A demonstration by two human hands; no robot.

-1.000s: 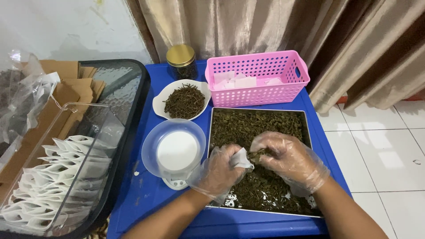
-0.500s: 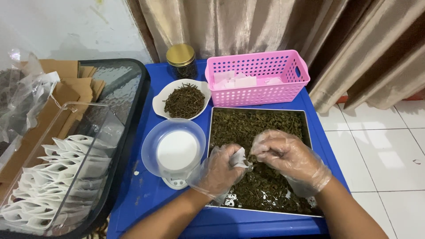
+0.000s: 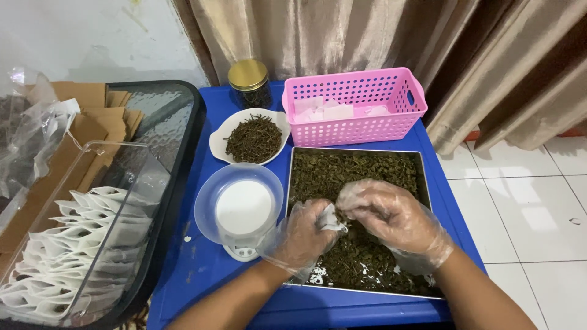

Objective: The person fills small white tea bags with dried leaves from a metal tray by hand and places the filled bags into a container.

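Both my hands wear thin clear plastic gloves and hover over a metal tray (image 3: 424,183) full of dark dried leaves (image 3: 361,171). My left hand (image 3: 302,235) grips a small white paper sachet (image 3: 330,219) at the tray's left side. My right hand (image 3: 391,217) is curled with its fingertips pinched at the sachet's mouth; some leaf bits seem to be between the fingers. A small white scale (image 3: 244,211) under a clear blue-tinted bowl (image 3: 208,201) stands just left of my left hand.
A pink perforated basket (image 3: 354,116) holding white sachets sits behind the tray. A white dish of dark twig-like pieces (image 3: 254,137) and a gold-lidded jar (image 3: 249,82) stand at the back left. At far left, a clear box holds several white sachets (image 3: 67,244), beside brown cardboard (image 3: 92,122).
My right hand has lifted from the leaves and come left to the sachet's opening. My left hand has kept the sachet almost in place.
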